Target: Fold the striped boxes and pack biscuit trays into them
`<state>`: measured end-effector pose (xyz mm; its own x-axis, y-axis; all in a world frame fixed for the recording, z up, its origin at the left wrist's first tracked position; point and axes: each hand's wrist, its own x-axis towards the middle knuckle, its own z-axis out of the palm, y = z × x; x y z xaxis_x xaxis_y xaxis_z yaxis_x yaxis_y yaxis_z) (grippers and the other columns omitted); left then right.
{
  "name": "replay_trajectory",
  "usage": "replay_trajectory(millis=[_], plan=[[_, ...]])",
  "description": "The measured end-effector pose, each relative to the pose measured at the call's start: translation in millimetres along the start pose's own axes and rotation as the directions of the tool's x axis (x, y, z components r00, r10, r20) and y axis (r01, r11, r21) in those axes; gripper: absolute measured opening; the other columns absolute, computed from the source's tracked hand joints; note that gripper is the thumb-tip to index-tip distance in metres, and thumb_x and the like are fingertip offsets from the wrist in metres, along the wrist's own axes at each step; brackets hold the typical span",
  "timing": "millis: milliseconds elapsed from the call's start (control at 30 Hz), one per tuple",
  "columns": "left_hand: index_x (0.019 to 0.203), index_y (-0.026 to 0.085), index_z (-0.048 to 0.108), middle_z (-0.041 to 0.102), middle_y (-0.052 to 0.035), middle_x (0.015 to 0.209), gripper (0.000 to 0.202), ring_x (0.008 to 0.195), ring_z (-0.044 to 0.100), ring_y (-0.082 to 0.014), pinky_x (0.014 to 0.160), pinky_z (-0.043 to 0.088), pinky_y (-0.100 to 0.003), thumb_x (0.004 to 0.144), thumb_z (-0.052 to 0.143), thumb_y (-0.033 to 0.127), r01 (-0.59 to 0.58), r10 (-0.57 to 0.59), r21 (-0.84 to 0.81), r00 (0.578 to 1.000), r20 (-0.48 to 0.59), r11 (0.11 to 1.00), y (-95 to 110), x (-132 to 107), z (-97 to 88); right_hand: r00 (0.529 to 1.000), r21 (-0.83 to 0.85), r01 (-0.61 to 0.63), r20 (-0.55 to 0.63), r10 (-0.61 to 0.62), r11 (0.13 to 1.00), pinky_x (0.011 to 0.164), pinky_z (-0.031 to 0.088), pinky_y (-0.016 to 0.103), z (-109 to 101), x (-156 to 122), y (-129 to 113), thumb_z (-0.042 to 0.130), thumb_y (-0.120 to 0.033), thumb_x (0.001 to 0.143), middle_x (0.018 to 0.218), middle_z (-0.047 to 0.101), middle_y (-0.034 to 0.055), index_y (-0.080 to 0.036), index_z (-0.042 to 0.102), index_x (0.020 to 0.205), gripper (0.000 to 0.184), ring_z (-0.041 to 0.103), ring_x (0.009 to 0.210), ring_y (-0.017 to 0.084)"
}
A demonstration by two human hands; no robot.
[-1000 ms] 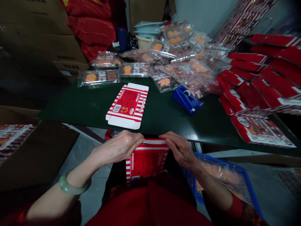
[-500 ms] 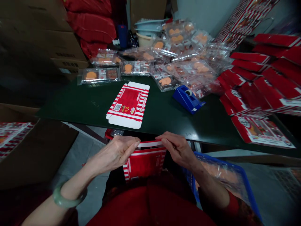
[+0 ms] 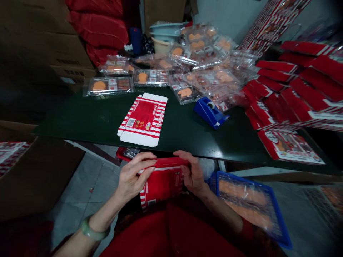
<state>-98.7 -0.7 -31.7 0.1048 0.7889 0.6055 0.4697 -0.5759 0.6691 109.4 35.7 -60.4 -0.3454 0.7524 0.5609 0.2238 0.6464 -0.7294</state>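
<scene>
Between my hands, over my lap and in front of the table edge, is a red and white cardboard box with its top flap folded down. My left hand pinches the box's upper left corner, thumb on the near face and fingers over the top. My right hand grips the upper right corner in a similar way. The lower end of the box is hidden against my clothing. On the table ahead lies a flattened red-and-white striped carton, and right of it a blue tape dispenser.
Clear plastic packs with orange pieces are heaped at the back of the green table. Red boxes are stacked at the right. A blue crate stands below on the right, with brown cartons at the far left.
The box's top flap, raised with a gap under it before, is now down against the top edge. Both hands have shifted their hold at the corners. The view has turned slightly.
</scene>
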Motion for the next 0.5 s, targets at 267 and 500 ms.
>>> replay_trajectory(millis=[267, 500], plan=[[0.088, 0.019, 0.067, 0.064, -0.0054, 0.095, 0.012, 0.087, 0.064, -0.0147, 0.076, 0.052, -0.026, 0.081, 0.061, 0.011, 0.21, -0.225, -0.124, 0.966, -0.128, 0.97, -2.6, -6.3, 13.0, 0.985, 0.136, -0.174, 0.014, 0.174, 0.975, 0.076, 0.051, 0.034, -26.1, 21.3, 9.8, 0.047, -0.029, 0.089, 0.105, 0.064, 0.009, -0.022, 0.055, 0.096, 0.013, 0.062, 0.093, 0.019], [0.09, 0.02, 0.061, 0.065, -0.0032, 0.092, 0.016, 0.083, 0.065, -0.0135, 0.074, 0.052, -0.024, 0.078, 0.062, 0.01, 0.176, -0.193, -0.099, 0.96, -0.202, 0.979, -1.2, -5.1, 19.4, 0.697, -0.155, -0.674, -0.457, 0.552, 0.722, 0.053, 0.042, 0.023, -149.5, 113.8, 88.2, 0.056, -0.026, 0.077, 0.068, 0.06, 0.0019, -0.014, 0.065, 0.082, 0.015, 0.053, 0.058, 0.012]])
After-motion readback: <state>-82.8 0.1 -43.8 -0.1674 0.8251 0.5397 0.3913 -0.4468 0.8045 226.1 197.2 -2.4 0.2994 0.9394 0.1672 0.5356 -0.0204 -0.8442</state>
